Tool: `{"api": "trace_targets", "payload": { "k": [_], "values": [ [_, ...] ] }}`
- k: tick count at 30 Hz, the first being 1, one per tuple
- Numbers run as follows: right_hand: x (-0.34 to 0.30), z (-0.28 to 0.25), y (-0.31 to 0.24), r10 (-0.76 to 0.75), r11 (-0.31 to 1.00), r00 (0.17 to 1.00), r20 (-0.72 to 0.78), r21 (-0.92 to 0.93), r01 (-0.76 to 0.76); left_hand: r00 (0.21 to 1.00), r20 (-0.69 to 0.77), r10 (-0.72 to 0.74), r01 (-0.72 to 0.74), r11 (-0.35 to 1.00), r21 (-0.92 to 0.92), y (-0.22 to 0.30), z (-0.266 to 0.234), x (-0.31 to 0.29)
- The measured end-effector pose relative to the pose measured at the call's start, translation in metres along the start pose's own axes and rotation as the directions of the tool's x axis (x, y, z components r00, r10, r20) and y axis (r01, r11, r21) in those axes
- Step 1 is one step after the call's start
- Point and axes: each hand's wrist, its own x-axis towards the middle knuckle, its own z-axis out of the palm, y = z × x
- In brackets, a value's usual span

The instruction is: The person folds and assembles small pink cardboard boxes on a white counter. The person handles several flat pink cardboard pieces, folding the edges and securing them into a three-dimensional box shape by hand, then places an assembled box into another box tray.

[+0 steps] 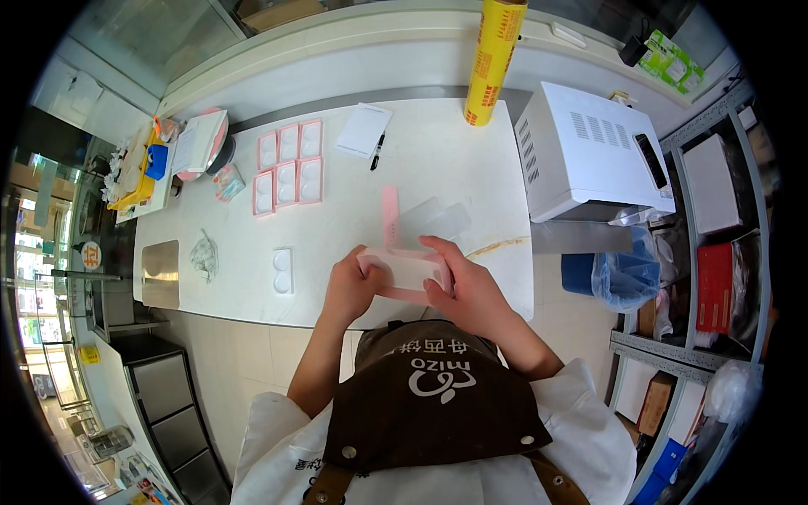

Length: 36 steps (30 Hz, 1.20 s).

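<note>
Close to my body, at the table's near edge, a pink paper box [408, 271] with a pale inside is held between both hands. My left hand [352, 284] grips its left end, thumb over the edge. On the other end my right hand [468, 291] is closed, fingers along the far side and thumb on the near one. A narrow pink strip [390, 210] stretches away from the box's far side; whether it is joined to the box I cannot tell. Clear plastic sheets [448, 220] lie just beyond my right hand. Left of my left hand rests a white tray [284, 272] with two round wells.
Several pink boxes [288, 160] with white inserts stand grouped at the far left of the white table [227, 278]. Beyond are a paper sheet [362, 129], a black pen [378, 152] and a tall yellow roll [490, 76]. A white appliance [589, 143] stands right, above a blue bin [578, 273].
</note>
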Motion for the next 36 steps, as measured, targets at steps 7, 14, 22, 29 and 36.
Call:
{"api": "trace_targets", "payload": {
  "k": [7,14,22,29,36],
  "values": [
    [-0.002,-0.004,0.018,-0.153,0.982,0.985,-0.082,-0.127,0.142,0.989,0.148,-0.028,0.074,0.947,-0.312,0.013,0.001,-0.009],
    [-0.016,-0.010,0.021,-0.280,0.939,0.960,-0.029,-0.215,0.267,0.999,0.034,-0.027,0.029,0.998,-0.053,0.018,0.030,-0.011],
    [-0.051,-0.064,0.051,-0.047,0.993,0.989,-0.143,-0.110,0.031,0.969,0.244,0.038,0.025,0.968,-0.251,0.041,0.080,-0.006],
    [-0.074,-0.106,0.085,0.086,0.986,0.975,-0.205,0.161,-0.053,0.920,0.379,0.098,0.141,0.820,-0.554,0.053,0.100,-0.007],
    [-0.068,-0.075,0.094,0.127,0.965,0.974,-0.190,0.249,-0.077,0.943,0.333,-0.025,0.186,0.868,-0.461,0.037,0.080,-0.018]
  ]
}}
